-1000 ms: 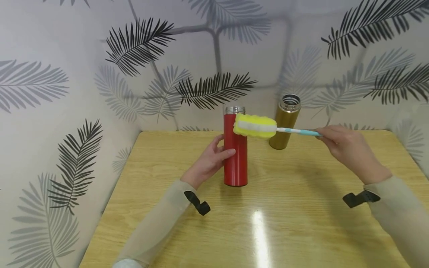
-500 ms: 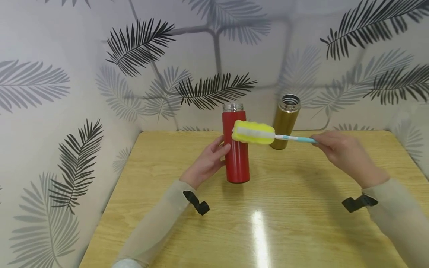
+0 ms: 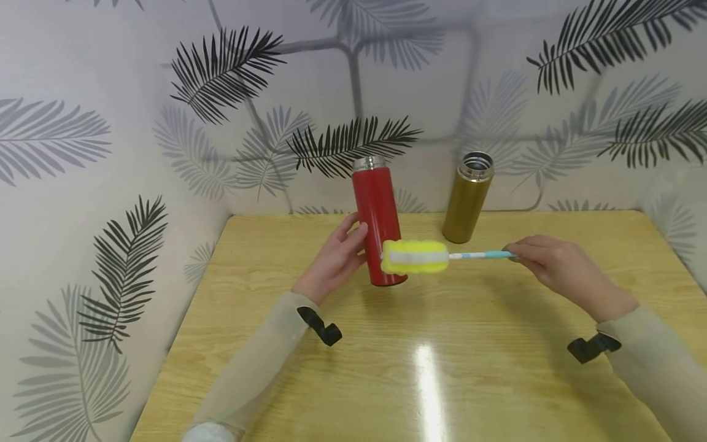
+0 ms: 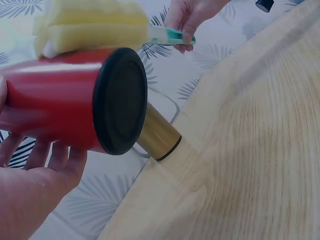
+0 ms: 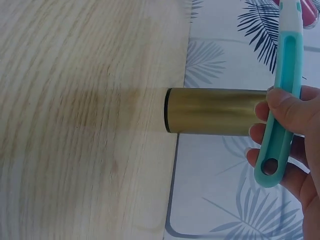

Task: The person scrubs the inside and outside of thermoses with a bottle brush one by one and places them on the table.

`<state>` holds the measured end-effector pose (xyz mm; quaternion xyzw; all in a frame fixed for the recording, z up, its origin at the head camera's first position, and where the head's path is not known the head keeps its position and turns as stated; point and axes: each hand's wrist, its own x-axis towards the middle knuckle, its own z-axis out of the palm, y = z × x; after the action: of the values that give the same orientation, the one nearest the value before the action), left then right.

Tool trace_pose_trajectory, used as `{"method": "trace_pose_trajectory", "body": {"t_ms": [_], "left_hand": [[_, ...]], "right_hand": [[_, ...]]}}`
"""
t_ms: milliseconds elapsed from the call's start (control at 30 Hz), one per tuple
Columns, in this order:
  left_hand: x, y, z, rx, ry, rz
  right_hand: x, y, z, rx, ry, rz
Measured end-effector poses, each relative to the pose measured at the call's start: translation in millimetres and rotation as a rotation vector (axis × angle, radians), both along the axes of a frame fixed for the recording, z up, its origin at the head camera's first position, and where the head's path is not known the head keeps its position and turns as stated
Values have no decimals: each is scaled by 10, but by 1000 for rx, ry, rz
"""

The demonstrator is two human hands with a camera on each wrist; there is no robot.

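My left hand (image 3: 338, 255) grips a red thermos bottle (image 3: 377, 209) with an open steel mouth, its top leaning left. In the left wrist view the black base of the red bottle (image 4: 55, 97) faces the camera, raised off the table. My right hand (image 3: 563, 270) pinches the teal-and-white handle of a sponge bottle brush (image 3: 417, 256). The yellow sponge head lies across the lower part of the bottle, against its outside. In the right wrist view thumb and fingers hold the brush's handle (image 5: 289, 65) near its hanging hole.
A gold thermos bottle (image 3: 468, 199), also without a lid, stands at the back of the wooden table (image 3: 469, 356). Behind the table is a wall (image 3: 420, 110) with a leaf pattern.
The brush has moved down along the red bottle, from near its neck to near its base. The bottle has risen a little and tilted, its top going left.
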<state>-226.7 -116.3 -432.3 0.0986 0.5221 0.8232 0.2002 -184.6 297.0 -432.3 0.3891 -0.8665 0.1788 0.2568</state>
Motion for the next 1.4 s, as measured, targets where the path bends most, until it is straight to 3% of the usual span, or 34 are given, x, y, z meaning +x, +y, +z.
{"method": "trace_pose_trajectory", "body": {"t_ms": [233,333,567,833,1167,1400], "left_hand": [[-58,-18,44,43,-37,54],[-46,-14,44,58,-37,47],[18,5,-31,40,-10,-39],[85,22,-95,112,40,-179],[138,75,-61,-18,22,-161],[102,47,-56,-83,63,-130]], "right_hand": [[-7,11,4,7,-14,29],[-11,7,26,-4,-7,16],[-50,-17,131,-52,26,-60],[-106,-50,302,-68,64,-103],[-84,-119,417,-92,78,-129],[-89,-136,407,-105,66,-149]]}}
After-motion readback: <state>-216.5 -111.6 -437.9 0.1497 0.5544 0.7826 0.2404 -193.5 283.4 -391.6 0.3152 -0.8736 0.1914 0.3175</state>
